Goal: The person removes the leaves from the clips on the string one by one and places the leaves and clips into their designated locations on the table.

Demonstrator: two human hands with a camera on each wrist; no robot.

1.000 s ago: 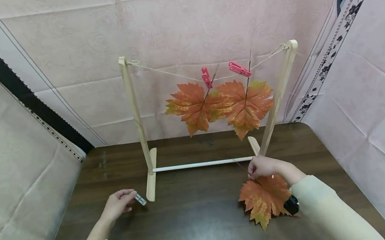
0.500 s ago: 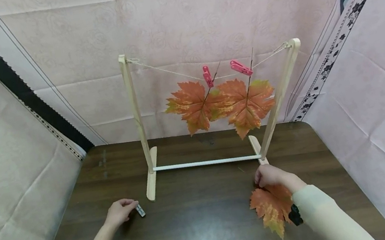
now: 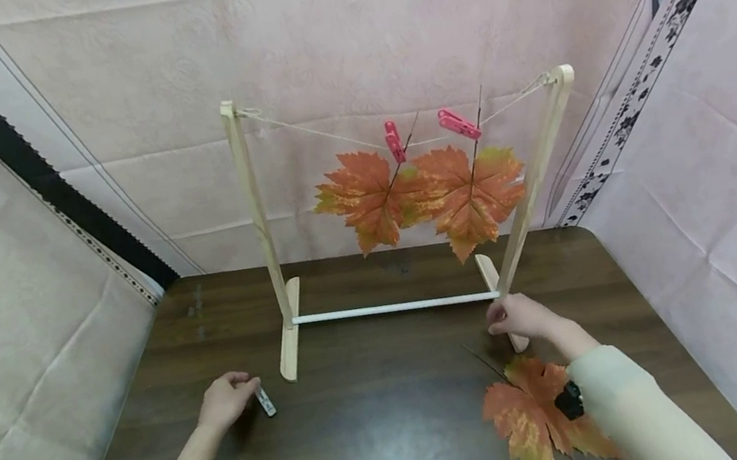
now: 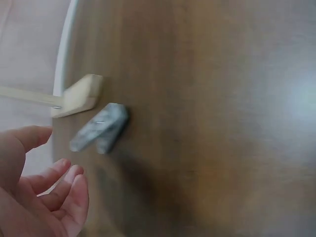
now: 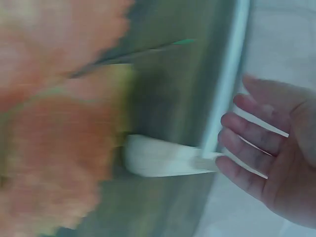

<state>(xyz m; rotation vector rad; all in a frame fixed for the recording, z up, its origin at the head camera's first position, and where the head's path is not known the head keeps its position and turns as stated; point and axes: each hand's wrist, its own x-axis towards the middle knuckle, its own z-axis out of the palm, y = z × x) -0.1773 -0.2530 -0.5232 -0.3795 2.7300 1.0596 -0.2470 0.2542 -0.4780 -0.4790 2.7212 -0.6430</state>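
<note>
Leaf point(image 3: 529, 410) now out of R hand point(image 3: 527, 317); L hand point(image 3: 225, 401) nr grey clip point(image 3: 265, 402).

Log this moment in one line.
left hand: near grey clip | right hand: apart from loose leaf | two leaves: clipped to string

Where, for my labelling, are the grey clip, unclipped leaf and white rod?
Grey clip point(image 4: 102, 123): left wrist view, middle of body.
Unclipped leaf point(image 3: 526, 412): head view, orange blade.
White rod point(image 3: 395, 307): head view, mid-length.
</note>
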